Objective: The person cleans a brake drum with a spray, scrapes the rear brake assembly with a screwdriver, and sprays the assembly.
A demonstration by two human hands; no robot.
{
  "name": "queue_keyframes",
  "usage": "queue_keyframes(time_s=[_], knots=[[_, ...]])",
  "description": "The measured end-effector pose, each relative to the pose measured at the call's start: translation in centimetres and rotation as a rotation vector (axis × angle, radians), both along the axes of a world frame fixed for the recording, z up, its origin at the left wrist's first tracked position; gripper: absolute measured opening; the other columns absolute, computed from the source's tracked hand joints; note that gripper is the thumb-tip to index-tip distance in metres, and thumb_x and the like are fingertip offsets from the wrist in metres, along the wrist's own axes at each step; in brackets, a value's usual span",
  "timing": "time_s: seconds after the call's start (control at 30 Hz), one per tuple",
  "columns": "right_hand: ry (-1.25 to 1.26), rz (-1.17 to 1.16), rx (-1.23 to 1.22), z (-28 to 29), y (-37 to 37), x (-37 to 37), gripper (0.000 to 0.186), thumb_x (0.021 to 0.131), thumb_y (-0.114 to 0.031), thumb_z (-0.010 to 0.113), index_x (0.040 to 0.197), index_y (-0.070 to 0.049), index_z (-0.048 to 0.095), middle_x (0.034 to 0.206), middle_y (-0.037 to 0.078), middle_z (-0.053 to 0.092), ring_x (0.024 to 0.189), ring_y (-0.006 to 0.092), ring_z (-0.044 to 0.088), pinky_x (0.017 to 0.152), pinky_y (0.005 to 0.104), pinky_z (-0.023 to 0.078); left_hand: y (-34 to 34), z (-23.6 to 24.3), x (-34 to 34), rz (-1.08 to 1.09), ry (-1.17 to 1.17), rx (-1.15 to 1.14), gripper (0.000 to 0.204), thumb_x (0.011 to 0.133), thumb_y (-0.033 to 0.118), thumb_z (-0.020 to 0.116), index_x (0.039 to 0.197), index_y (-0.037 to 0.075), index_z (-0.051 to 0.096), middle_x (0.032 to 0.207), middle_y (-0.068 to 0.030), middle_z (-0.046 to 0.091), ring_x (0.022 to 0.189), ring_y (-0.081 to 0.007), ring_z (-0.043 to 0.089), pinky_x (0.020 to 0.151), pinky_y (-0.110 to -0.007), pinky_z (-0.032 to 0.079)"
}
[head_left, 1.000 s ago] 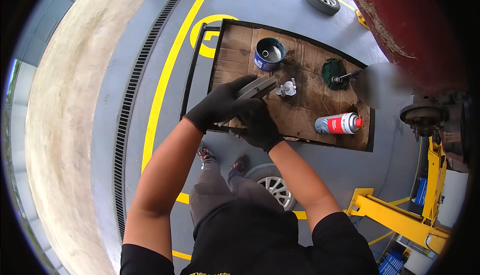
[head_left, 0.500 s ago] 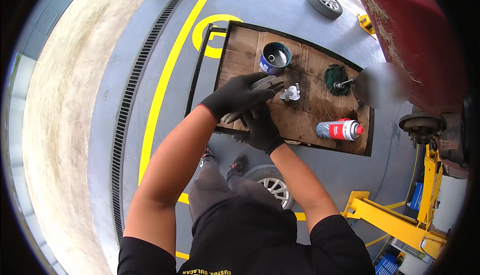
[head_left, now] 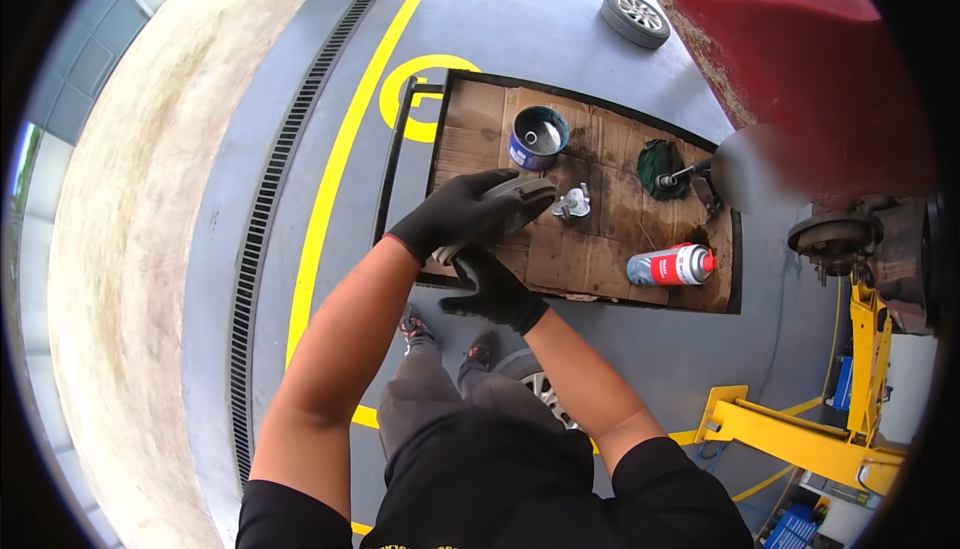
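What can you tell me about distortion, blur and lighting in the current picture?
Head view: the drain grate bows outward toward the dark round rim; head view: a round grey patch at the cart's right end is blurred beyond recognition; head view: the concrete strip looks bright, while the gloved left hand is dark, showing little detail.

Blue-grey floor [head_left: 540,24], yellow line [head_left: 331,199], slotted drain [head_left: 267,199]

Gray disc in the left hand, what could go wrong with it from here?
The gray disc might slip, since the left hand seems to bear most of it and the right hand is spread open nearby. If dropped, it could hit the small silvery part on the cardboard.
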State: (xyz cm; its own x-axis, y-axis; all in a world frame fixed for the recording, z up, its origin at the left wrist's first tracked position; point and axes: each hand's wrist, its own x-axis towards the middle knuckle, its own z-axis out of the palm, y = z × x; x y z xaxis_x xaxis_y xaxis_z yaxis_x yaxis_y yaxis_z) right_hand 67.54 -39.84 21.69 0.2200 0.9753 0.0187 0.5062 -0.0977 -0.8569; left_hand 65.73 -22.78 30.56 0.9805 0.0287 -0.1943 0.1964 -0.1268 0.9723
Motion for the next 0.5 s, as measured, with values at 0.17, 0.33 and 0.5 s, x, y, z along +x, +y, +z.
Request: queue_keyframes(time_s=[0.17,0.33,0.5], knots=[[0.991,-0.273,0.454,0.4,-0.6,-1.9,0.093,0.081,-0.057,0.078,0.147,-0.004,0.041,0.148,0.02,0.047,0.137,0.0347,0.047,0.112,0.0443,0.039,-0.4,-0.3,0.7,0.001,-0.012,0.029,0.059,0.094,0.035,0.066,0.141,0.001,0.056,0.126,-0.0147,0.068,0.112,-0.0186,0.066,0.098,-0.034,0.051],[-0.272,-0.126,-0.011,-2.1,-1.1,1.2,0.082,0.078,-0.044,0.083,0.141,-0.005,0.049,0.146,0.022,0.043,0.139,0.0423,0.039,0.113,0.0503,0.036,-1.0,3.3,3.2,-0.116,0.236,0.298,0.064,0.094,0.043,0.067,0.14,0.001,0.056,0.124,-0.0185,0.069,0.113,-0.0254,0.066,0.099,-0.036,0.05],[-0.482,-0.245,0.149,-0.7,-0.7,1.0,0.081,0.071,-0.037,0.086,0.138,-0.006,0.052,0.143,0.022,0.045,0.136,0.0437,0.041,0.115,0.0517,0.034,2.5,-1.9,-0.9,-0.047,-0.025,-0.064,0.089,0.089,0.042,0.075,0.157,0.005,0.032,0.144,-0.0175,0.056,0.128,-0.0231,0.056,0.108,-0.036,0.043]])
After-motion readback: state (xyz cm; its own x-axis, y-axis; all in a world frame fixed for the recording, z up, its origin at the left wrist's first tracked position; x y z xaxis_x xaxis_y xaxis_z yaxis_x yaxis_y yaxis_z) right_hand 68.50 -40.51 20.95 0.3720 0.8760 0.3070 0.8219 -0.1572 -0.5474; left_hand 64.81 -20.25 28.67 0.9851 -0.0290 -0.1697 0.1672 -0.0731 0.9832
